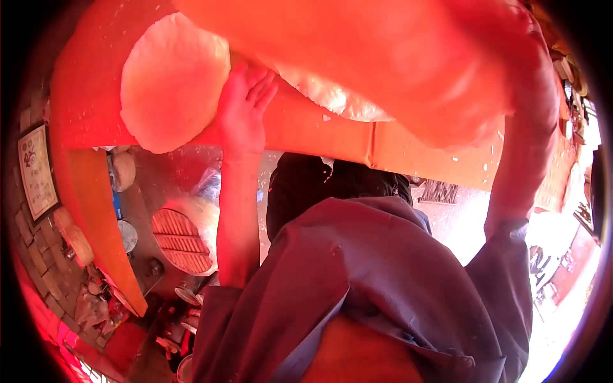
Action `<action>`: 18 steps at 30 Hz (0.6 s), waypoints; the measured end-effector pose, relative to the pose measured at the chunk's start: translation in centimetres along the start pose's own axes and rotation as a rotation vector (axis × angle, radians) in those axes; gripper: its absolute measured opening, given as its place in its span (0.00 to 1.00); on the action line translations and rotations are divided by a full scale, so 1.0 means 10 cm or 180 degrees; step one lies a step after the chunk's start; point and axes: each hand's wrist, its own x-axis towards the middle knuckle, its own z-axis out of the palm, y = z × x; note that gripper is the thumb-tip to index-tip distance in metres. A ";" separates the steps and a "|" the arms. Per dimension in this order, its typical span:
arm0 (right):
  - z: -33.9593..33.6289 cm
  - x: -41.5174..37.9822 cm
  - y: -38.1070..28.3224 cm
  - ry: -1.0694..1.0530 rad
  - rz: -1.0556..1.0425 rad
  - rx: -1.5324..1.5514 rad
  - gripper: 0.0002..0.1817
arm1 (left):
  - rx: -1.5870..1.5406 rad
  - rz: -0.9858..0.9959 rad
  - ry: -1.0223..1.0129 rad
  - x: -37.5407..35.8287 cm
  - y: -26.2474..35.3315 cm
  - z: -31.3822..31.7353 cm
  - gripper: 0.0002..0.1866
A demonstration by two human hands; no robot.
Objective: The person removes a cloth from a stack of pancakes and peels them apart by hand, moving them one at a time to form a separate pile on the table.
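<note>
A round, flat disc of dough (172,86) lies on the orange table (332,134), at the upper left of the head view. Right at its edge, my left hand (246,105) rests open with its fingers apart. Across the top, close to the camera, a large, blurred sheet that looks like thin dough (396,64) is raised over the table. My right arm bends up along its right side. My right hand (514,16) is at the sheet's upper right corner, its fingers smeared and partly hidden. Beneath the sheet shows the pale, shiny edge of another dough piece (338,99).
My body is close against the table's near edge. Below on the left are a round slatted lid or tray (182,242) and a curved orange board (96,210). A framed certificate (37,172) hangs on the brick wall. Small dough scraps dot the tabletop.
</note>
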 end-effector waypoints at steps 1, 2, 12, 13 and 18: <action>-0.07 0.08 0.15 -0.0020 -0.0020 -0.0009 0.06 | 0.0575 -0.0082 0.0437 0.01 -0.04 -0.03 0.31; -0.21 0.19 0.42 0.0053 0.0391 0.0276 0.07 | 0.0558 -0.0075 0.0455 -0.01 -0.03 -0.03 0.31; -0.63 0.17 2.17 -0.0476 0.1971 0.0176 0.23 | 0.0637 -0.0166 0.0609 0.17 -0.80 -0.32 0.18; -0.63 0.16 2.29 -0.0386 0.1736 0.0137 0.23 | 0.0540 0.0056 0.0584 0.16 -0.77 -0.23 0.18; -0.61 0.15 2.22 0.0088 0.1211 -0.0230 0.21 | 0.0242 0.0396 0.0191 0.12 -0.77 -0.15 0.18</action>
